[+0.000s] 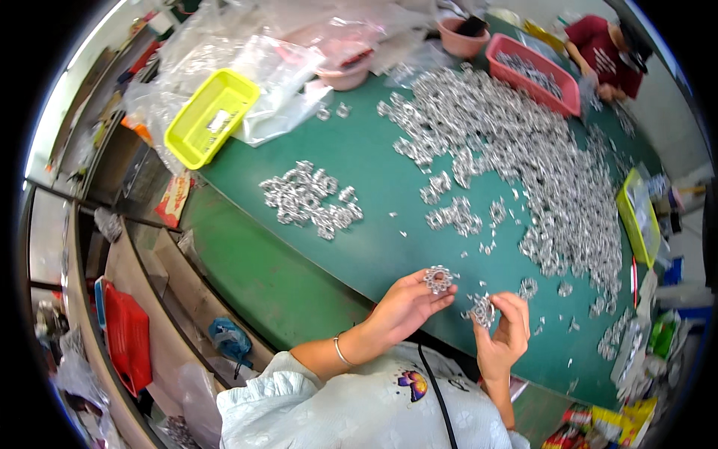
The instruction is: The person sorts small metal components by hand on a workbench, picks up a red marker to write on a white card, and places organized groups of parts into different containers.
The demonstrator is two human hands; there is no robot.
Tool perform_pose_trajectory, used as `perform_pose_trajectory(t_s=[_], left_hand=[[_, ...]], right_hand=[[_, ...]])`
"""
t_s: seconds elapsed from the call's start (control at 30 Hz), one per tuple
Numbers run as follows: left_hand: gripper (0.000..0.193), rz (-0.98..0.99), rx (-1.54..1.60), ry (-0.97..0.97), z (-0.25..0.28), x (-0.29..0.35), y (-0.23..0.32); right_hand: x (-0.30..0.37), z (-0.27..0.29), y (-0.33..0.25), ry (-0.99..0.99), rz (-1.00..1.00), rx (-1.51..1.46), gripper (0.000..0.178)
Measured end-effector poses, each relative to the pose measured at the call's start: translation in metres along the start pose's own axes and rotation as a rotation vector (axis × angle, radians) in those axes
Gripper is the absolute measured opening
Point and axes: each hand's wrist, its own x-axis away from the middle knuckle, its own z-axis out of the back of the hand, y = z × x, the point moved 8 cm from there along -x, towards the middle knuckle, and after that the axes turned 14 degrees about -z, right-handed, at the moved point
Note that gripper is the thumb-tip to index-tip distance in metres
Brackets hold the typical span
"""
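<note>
My left hand [404, 308] is closed on a small silver openwork metal ring [437, 280], held by its edge between thumb and fingers. Just to the right, my right hand [502, 343] pinches a second silver metal piece [481, 310] of much the same kind; its outline is partly hidden by the fingertips. Both pieces are held above the near edge of the green table [359, 258], a short way apart. Beyond them spreads a big heap of similar silver pieces [516, 150]. A smaller pile [310, 198] lies on the left part of the table.
A yellow-green basket [250, 93] stands at the table's left corner, near plastic bags [269, 127]. At the far right are a pink bin [553, 102] of metal pieces and a co-worker [602, 49] in a dark red top. Another yellow-green basket [636, 217] sits at the right edge.
</note>
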Motion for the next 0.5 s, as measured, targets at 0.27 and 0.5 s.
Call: perform_pose_trajectory(t_s=[0.27,0.5], left_hand=[[0.013,-0.291,-0.147,0.156,0.055,-0.044,0.086],[0.023,-1.158,-0.061,0.279,0.057,-0.074,0.398]], right_hand=[[0.001,-0.011,0.02,-0.126,-0.165,0.006,0.029],[0.01,-0.013,0.02,-0.179,-0.151,0.04,0.028]])
